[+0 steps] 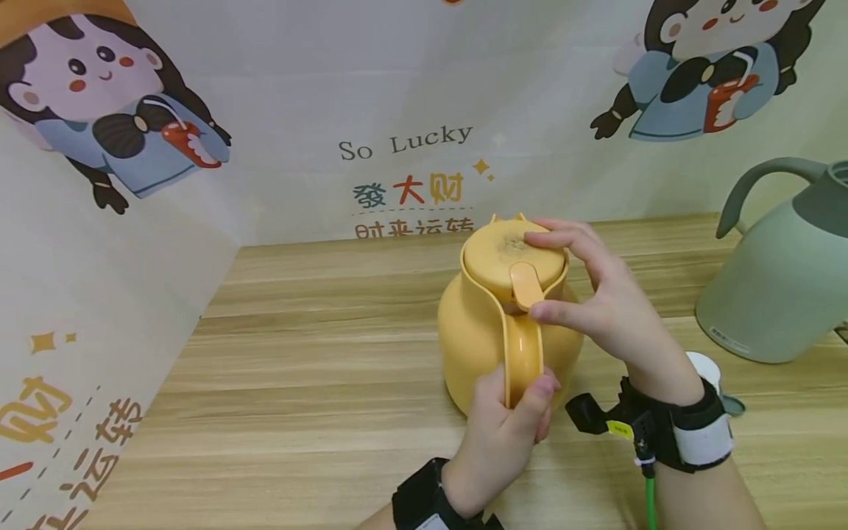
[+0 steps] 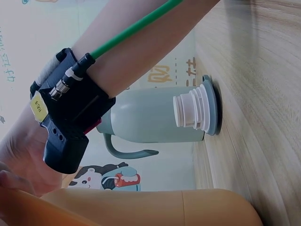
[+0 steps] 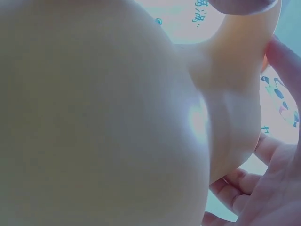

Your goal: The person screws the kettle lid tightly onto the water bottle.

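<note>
Yellow jug stands on the tabletop; the left hand, curled round its handle, should steady it while the right hand, loosely spread with fingers touching the lid and thumb by the lever, presses lightly. Its far side is hidden from the head view, which cuts off the green jug.

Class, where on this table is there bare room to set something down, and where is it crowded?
The widest bare patch of table lies left of the yellow jug, up to the printed backdrop. A smaller one separates that jug from the green jug, behind the right hand. Crowded: around the stopper, hemmed in by the right wrist and green jug.
</note>
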A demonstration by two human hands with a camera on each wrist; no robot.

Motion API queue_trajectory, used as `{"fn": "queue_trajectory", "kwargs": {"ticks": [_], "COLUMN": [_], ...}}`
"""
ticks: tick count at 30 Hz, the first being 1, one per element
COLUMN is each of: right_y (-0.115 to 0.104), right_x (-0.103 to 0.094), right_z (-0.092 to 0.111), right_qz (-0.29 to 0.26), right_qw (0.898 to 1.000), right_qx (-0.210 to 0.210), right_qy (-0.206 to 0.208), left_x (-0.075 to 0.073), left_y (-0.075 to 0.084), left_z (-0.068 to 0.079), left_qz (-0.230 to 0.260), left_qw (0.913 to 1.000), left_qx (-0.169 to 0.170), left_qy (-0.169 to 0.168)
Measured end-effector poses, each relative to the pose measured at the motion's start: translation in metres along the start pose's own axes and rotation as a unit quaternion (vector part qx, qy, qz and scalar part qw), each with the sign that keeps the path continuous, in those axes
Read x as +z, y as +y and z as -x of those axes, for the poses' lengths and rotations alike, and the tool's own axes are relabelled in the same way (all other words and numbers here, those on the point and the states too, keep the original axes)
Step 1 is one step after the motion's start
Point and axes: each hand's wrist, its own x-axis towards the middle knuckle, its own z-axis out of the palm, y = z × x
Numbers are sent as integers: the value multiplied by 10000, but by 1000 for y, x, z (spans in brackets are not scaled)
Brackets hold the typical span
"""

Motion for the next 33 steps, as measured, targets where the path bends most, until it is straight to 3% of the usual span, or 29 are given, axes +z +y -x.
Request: {"fn": "queue_trajectory", "kwargs": {"ticks": [23, 33], "right_y": [-8, -4], "right_x": [1, 2], "right_z": [1, 1], "right_qz": [36, -237], "right_qw": [9984, 9989], "right_qx": [554, 405], "right_qy": [116, -21], "left_x": [0, -1], "left_y": [0, 0], "left_z": [-1, -3], "left_qz": [-94, -455], "left_qw": [9999, 9988], "left_qx": [-137, 177], "left_qy": [-35, 13]}}
